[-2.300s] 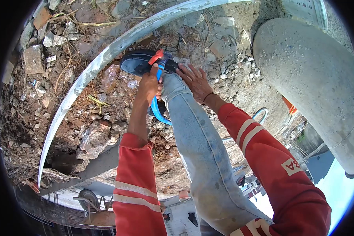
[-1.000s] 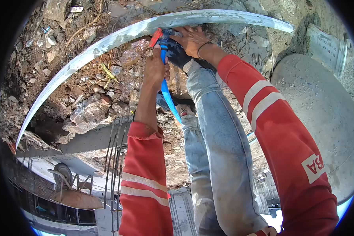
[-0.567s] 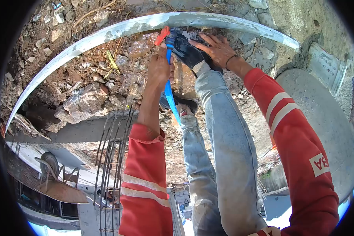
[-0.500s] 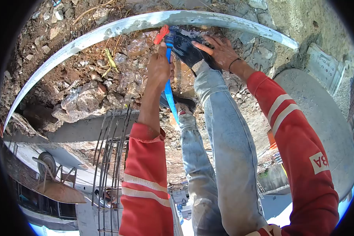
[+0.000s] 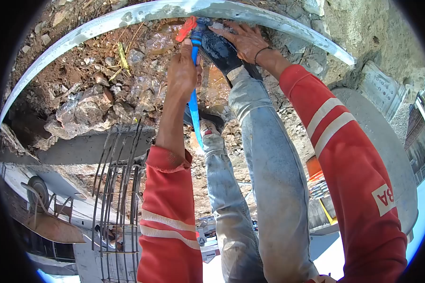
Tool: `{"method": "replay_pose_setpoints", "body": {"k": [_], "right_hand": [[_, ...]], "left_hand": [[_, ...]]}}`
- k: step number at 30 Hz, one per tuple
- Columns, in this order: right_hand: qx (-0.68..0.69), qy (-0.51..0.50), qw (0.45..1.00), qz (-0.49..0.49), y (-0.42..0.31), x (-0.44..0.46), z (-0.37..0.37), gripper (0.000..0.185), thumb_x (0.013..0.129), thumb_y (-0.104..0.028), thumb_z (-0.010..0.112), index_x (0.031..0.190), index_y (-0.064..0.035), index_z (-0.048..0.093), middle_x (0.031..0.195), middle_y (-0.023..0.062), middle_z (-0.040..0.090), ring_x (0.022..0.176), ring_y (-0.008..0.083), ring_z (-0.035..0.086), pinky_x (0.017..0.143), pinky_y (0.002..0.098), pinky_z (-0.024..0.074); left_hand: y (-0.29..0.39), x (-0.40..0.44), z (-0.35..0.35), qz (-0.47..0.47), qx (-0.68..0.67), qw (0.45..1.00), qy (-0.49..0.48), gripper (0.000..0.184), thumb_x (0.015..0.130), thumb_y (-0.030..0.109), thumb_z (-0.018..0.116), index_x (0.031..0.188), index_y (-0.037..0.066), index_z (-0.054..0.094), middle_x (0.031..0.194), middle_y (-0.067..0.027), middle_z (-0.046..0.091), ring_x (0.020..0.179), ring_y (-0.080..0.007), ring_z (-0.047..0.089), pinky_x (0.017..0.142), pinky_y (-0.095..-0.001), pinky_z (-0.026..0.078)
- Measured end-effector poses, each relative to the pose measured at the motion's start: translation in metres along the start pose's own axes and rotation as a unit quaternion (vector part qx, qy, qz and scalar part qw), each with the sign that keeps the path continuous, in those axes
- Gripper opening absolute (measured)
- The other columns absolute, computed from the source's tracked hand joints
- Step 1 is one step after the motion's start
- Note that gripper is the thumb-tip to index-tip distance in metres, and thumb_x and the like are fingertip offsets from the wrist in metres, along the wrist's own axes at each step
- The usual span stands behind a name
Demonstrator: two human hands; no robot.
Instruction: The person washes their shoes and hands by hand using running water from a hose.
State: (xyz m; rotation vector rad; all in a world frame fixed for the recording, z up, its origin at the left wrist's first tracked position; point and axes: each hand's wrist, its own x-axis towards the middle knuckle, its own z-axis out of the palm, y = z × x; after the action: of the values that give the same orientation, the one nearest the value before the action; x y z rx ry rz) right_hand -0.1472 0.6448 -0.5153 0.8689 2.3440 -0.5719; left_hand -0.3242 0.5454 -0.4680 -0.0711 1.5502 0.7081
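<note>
My left hand (image 5: 183, 70) is closed round a blue hose (image 5: 193, 106), just below a valve with a red handle (image 5: 186, 28). The valve's outlet points at a dark, wet shoe (image 5: 220, 49) on my foot. My right hand (image 5: 246, 41) lies over the far side of that shoe, fingers spread and touching its toe area. Water shows on the shoe's upper. The hose runs down past my other foot, in a dark shoe (image 5: 212, 119).
A long curved pale strip (image 5: 89, 30) arches beyond the hands. Rocks (image 5: 87, 111) and rubble lie left, above vertical rebar (image 5: 120, 179) and a wheelbarrow (image 5: 52, 226). A large rounded concrete surface (image 5: 378, 137) is at the right, near a grey embossed panel (image 5: 385, 89).
My right hand left the shoe's toe area slightly rightward, then came back over it. My left hand keeps hold of the hose. The view has shifted, so more rebar shows.
</note>
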Motion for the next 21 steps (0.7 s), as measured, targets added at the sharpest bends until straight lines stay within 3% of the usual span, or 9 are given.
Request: {"method": "replay_pose_setpoints", "body": {"k": [4,7,10,12,13,15,21], "right_hand": [[0.005,-0.023,1.0,0.007,0.006,-0.026,-0.008,0.092,0.079,0.002,0.057,0.147,-0.0459,0.019,0.154,0.0042,0.025,0.139,0.0321,0.029,0.107,0.0585,0.0292],[-0.013,-0.067,0.997,0.041,0.008,-0.042,-0.006,0.089,0.079,0.001,0.056,0.149,-0.0399,0.02,0.153,0.0057,0.027,0.138,0.0306,0.03,0.105,0.0571,0.0313],[0.033,-0.007,0.999,0.003,0.0,-0.017,-0.001,0.086,0.079,0.0,0.054,0.15,-0.0321,0.019,0.153,0.0078,0.027,0.137,0.0309,0.032,0.105,0.0559,0.0331],[0.184,0.024,0.983,-0.013,-0.006,0.006,0.009,0.086,0.077,0.001,0.054,0.151,-0.0271,0.018,0.152,0.0085,0.027,0.135,0.0326,0.035,0.104,0.0548,0.0352],[0.183,0.017,0.983,-0.014,-0.01,0.001,0.013,0.086,0.077,0.001,0.054,0.151,-0.0271,0.018,0.152,0.0085,0.027,0.135,0.0326,0.035,0.104,0.0548,0.0352],[0.114,0.051,0.992,0.005,-0.017,-0.003,0.011,0.088,0.076,0.001,0.055,0.151,-0.0287,0.018,0.152,0.0075,0.028,0.134,0.0339,0.037,0.103,0.0549,0.0367],[-0.01,0.015,1.0,0.009,-0.029,-0.023,-0.011,0.087,0.075,-0.001,0.056,0.149,-0.0313,0.023,0.15,0.0051,0.032,0.129,0.0288,0.043,0.1,0.0563,0.0385]], "left_hand": [[0.0,-0.005,-0.011,0.019,-0.018,1.0,0.001,0.059,0.094,0.063,0.039,0.073,0.008,0.047,0.053,0.0016,0.04,0.041,-0.01,0.037,0.038,-0.0275,0.028],[0.002,-0.006,-0.029,0.025,-0.048,0.999,0.005,0.06,0.093,0.064,0.039,0.072,0.009,0.046,0.053,0.0022,0.039,0.041,-0.0094,0.036,0.038,-0.0272,0.028],[-0.003,0.0,-0.041,0.01,-0.081,0.997,-0.002,0.059,0.093,0.065,0.039,0.071,0.01,0.045,0.052,0.0029,0.038,0.041,-0.0087,0.034,0.039,-0.0264,0.028],[0.006,-0.007,-0.033,0.026,-0.075,0.996,0.033,0.059,0.093,0.065,0.038,0.071,0.01,0.045,0.052,0.0031,0.038,0.041,-0.0086,0.034,0.038,-0.0262,0.028],[0.005,-0.012,-0.03,0.037,-0.06,0.995,0.063,0.059,0.093,0.065,0.038,0.071,0.01,0.045,0.052,0.0032,0.037,0.041,-0.0084,0.033,0.038,-0.026,0.027],[0.002,-0.008,-0.036,0.044,-0.078,0.994,0.062,0.059,0.093,0.065,0.038,0.071,0.011,0.044,0.051,0.0031,0.037,0.041,-0.0086,0.034,0.038,-0.0261,0.027],[0.004,-0.02,-0.053,0.05,-0.087,0.994,0.04,0.059,0.093,0.065,0.038,0.071,0.011,0.045,0.051,0.0031,0.038,0.041,-0.0092,0.035,0.038,-0.0267,0.028]]}}
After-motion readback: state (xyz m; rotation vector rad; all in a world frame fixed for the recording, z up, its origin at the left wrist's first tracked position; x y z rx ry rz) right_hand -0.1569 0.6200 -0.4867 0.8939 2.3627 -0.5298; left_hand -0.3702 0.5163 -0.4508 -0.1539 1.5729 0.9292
